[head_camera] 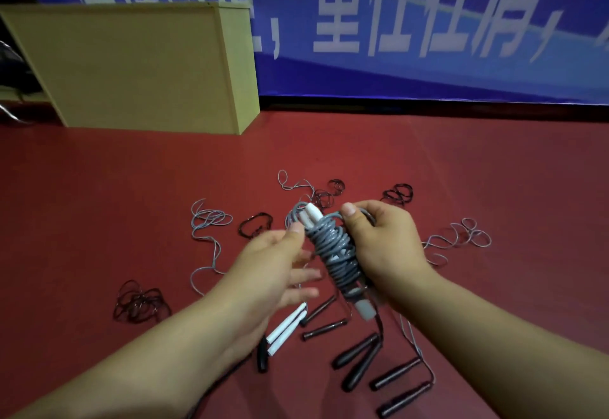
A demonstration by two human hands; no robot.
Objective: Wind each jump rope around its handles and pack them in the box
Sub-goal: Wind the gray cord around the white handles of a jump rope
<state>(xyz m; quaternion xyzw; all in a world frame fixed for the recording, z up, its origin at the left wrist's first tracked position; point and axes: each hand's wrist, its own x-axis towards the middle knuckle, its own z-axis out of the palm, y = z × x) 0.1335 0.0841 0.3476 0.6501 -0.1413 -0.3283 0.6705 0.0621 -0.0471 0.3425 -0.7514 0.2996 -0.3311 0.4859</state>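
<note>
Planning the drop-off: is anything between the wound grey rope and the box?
Nothing visible: bare red floor separates the grey rope bundle, gripped by the right hand, from the box at far left.

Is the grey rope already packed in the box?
No, the wound grey rope is held in the right hand, above the floor.

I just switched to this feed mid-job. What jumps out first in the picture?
Centre frame, the right hand grips a grey jump rope wound round its white handles, with the left hand beside it, fingers spread. Below them, loose black-handled ropes and a pair of white handles lie scattered on the red floor. A tall tan box stands at upper left, before a blue banner.
</note>
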